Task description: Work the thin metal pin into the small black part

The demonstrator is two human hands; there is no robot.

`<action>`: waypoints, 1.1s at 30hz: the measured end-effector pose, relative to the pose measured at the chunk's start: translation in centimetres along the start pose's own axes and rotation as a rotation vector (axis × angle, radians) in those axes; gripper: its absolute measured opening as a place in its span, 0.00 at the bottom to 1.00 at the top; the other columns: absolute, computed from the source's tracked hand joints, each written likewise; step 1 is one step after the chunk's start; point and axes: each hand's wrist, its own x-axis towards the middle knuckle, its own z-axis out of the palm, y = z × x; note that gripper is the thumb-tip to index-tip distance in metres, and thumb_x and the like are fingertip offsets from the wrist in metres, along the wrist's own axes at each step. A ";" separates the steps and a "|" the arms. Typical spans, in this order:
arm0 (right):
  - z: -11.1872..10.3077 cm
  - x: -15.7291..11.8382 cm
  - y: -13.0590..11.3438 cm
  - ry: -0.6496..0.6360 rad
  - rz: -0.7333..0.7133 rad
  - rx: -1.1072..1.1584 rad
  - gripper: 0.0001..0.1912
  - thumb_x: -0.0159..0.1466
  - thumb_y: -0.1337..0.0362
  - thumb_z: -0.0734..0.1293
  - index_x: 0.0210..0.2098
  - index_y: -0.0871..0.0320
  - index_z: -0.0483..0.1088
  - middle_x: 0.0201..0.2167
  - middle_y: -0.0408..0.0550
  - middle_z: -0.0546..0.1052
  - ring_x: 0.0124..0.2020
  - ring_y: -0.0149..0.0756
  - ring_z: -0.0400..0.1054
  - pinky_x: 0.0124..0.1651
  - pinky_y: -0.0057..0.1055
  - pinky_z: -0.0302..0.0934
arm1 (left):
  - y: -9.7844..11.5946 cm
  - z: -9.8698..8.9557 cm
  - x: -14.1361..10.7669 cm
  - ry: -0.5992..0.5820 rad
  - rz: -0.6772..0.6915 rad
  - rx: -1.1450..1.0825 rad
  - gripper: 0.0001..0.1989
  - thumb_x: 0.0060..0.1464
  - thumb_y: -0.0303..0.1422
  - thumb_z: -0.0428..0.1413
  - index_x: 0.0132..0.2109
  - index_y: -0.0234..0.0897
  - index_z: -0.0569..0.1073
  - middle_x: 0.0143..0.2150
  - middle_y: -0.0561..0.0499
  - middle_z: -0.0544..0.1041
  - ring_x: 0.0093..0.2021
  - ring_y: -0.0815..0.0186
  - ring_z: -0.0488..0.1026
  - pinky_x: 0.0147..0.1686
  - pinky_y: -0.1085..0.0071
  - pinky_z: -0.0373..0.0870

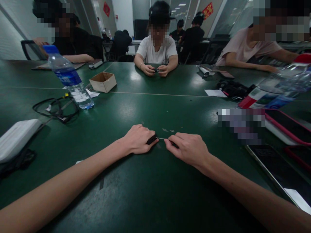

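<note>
Clock positions taken from the wearer's two hands, at the centre of a green table (145,200). Item: left hand (139,139), palm down, fingers curled closed around a small black item (151,139), largely covered. Item: right hand (190,147), at three o'clock of the left, just apart from it, thumb and fingertips pinched on a thin pale rod (160,138), which spans the gap to the black item; what else lies inside those fingers cannot be told. At nine o'clock, a white block (19,137); towards ten, a coiled black cable (63,119); at ten, an upright blue-capped bottle (69,77); between ten and eleven, an open-topped box (104,83). At twelve, a seated person (156,48), both hands at a small dark object (156,69). At three, a pink-edged phone (289,124).
</note>
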 end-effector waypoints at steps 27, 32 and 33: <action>0.3 0.1 0.2 0.039 0.003 0.062 0.19 0.67 0.58 0.57 0.29 0.60 0.74 0.23 0.44 0.72 0.22 0.26 0.60 0.25 0.25 0.46 | 0.2 -0.3 0.0 -0.022 -0.030 -0.017 0.22 0.62 0.44 0.40 0.32 0.35 0.71 0.29 0.46 0.76 0.28 0.62 0.72 0.34 0.64 0.66; 0.3 0.1 0.2 0.020 0.027 0.032 0.20 0.68 0.58 0.56 0.29 0.60 0.73 0.23 0.44 0.72 0.22 0.26 0.60 0.25 0.25 0.46 | 0.2 -0.3 -0.1 -0.006 -0.028 -0.016 0.22 0.62 0.44 0.40 0.32 0.36 0.71 0.29 0.46 0.75 0.28 0.61 0.72 0.33 0.63 0.66; 0.3 0.0 0.2 0.016 0.022 0.034 0.20 0.68 0.58 0.56 0.29 0.60 0.74 0.23 0.44 0.72 0.22 0.26 0.60 0.25 0.25 0.46 | 0.2 -0.3 -0.1 -0.005 -0.026 -0.018 0.22 0.62 0.44 0.40 0.32 0.36 0.71 0.29 0.46 0.75 0.28 0.61 0.72 0.33 0.63 0.66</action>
